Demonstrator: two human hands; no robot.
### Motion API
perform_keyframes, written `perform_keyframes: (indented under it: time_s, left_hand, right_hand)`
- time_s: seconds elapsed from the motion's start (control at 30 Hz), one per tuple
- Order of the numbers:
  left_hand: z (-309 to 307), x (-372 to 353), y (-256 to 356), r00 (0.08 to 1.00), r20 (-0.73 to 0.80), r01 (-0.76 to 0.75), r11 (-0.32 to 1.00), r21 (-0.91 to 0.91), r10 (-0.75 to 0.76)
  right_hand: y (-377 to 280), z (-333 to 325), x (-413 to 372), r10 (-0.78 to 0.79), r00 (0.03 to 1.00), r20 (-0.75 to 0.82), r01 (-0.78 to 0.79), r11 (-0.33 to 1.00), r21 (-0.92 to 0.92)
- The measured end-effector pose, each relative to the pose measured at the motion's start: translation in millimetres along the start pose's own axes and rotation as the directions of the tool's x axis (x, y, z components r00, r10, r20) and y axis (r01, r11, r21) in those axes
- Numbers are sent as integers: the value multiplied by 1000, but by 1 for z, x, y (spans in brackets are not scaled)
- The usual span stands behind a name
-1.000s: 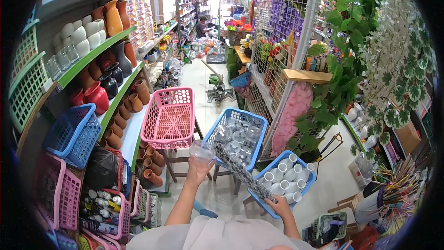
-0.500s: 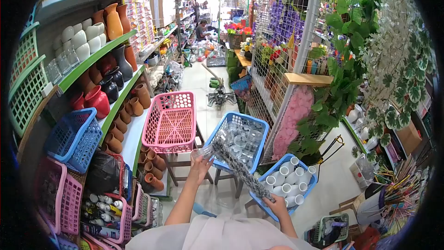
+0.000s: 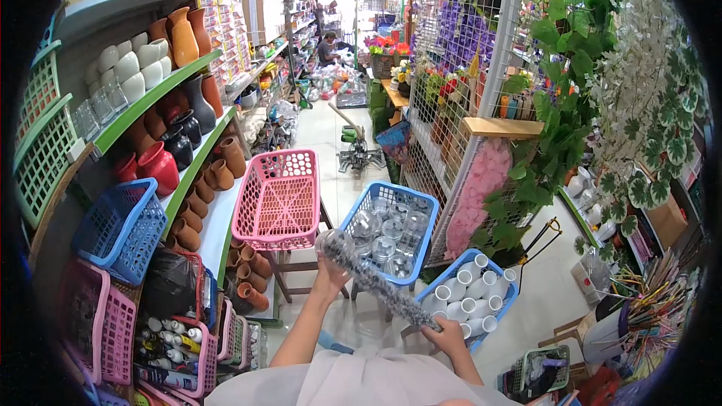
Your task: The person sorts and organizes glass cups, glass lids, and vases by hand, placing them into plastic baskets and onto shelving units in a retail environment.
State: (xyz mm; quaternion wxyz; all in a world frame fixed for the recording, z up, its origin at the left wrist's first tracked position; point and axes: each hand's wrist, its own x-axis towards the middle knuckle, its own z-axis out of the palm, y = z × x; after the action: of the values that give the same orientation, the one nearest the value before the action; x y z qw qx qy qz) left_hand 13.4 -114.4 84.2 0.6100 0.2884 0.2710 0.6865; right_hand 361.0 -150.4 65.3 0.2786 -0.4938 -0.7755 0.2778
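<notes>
clear glass jar (image 3: 334,243), held up beside the pink basket (image 3: 274,195), gripped from below by your left hand (image 3: 331,280). your right hand (image 3: 445,335) clasps the long bristle brush (image 3: 380,286), its tip seemingly inside the jar. brushing looks part-done, and the glassware in the blue basket (image 3: 357,209) likely remains.

Pink basket (image 3: 277,199) empty, beside left shelves (image 3: 150,94) of clay pots (image 3: 220,173); artificial ivy (image 3: 553,124) on right.

Stools (image 3: 298,265) hold pink basket (image 3: 274,203), blue glassware basket (image 3: 407,190), blue cup basket (image 3: 499,272).
</notes>
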Motion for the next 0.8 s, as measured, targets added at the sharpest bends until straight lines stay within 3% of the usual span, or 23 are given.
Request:
perform_keyframes:
  time_s: [0.07, 0.13, 0.17, 0.27, 0.37, 0.4, 0.47, 0.5, 0.53, 0.57, 0.63, 0.67, 0.73, 0.8]
  left_hand:
    - [-6, 1, -5, 985, -153, 60, 991, -118, -78]
    - [12, -2, 2, 980, -180, 53, 983, -178, -85]
    - [24, -4, 7, 985, -164, 19, 975, -221, -57]
    - [32, -5, 13, 986, -155, 5, 942, -337, -61]
    - [11, -3, -2, 984, -31, 133, 843, -521, -175]
    - [12, -1, -3, 984, -35, 131, 843, -523, -174]
    - [17, 7, -5, 991, -6, 110, 847, -520, -132]
    - [18, 6, -2, 990, 93, 135, 851, -508, -102]
    - [20, 1, -4, 985, -22, 141, 875, -463, -170]
    - [23, 1, -5, 980, -38, 149, 850, -506, -194]
    - [23, 3, -8, 975, -55, 152, 822, -548, -217]
    - [23, 4, -9, 985, -10, 146, 869, -473, -170]
    - [21, 4, -9, 991, 32, 131, 909, -395, -129]
    - [21, 5, -8, 982, -65, 138, 906, -401, -178]
  right_hand:
    - [-7, 0, 2, 123, 989, -85, -123, 992, 4]
    - [-2, -1, 0, 117, 993, -11, -117, 993, -25]
    - [0, -1, 0, 111, 992, 57, -108, 993, -52]
    - [-6, -5, 2, 76, 997, 14, -75, 995, -61]
    - [-19, -7, 8, 161, 987, -24, -161, 987, 4]
    - [-18, -8, 8, 160, 987, -20, -160, 987, 4]
    - [-12, -9, 9, -41, 999, -12, 40, 996, -81]
    - [-11, -8, 12, -42, 999, -12, 41, 996, -82]
    - [-10, -5, 15, 63, 996, -55, -66, 997, -50]
    - [-10, -3, 17, 169, 981, -94, -171, 985, -14]
    - [-11, -5, 19, 96, 993, -70, -98, 995, -16]
    - [-12, -5, 20, 23, 999, -46, -24, 1000, -14]
    - [-16, -6, 24, 76, 997, -16, -76, 997, 14]
    - [-21, -4, 29, 131, 991, 18, -131, 991, 39]
